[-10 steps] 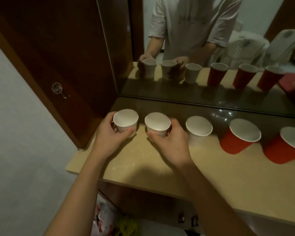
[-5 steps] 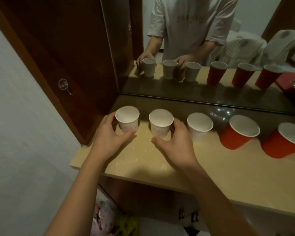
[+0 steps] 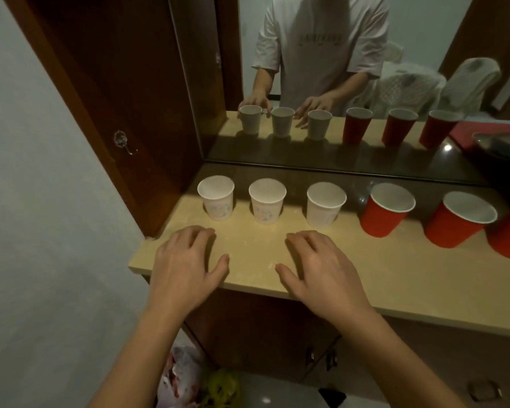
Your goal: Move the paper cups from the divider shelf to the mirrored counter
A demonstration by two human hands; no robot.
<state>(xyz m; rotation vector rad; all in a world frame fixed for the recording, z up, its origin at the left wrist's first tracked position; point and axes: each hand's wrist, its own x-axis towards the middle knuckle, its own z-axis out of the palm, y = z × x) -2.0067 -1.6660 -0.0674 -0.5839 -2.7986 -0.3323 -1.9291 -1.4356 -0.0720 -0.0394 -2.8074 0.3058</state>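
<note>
The left hand (image 3: 186,260) hovered palm-down over the near-left edge of the pale stone desk (image 3: 395,278), fingers loosely spread and holding nothing; the right hand (image 3: 321,269) did the same just to its right, equally empty and relaxed. Beyond the fingertips, clear of both hands, stood three small white paper cups in a row: the leftmost cup (image 3: 217,198), the middle cup (image 3: 267,201) and the right white cup (image 3: 326,204), all upright. Further right stood taller red plastic cups (image 3: 386,210), the last cut off by the frame edge. The wall mirror (image 3: 351,83) at the far side repeated the row. The placing step looked finished for these cups, with both hands free. Any next move would call for turning away toward the divider shelf, which was out of view, to check for remaining cups.
</note>
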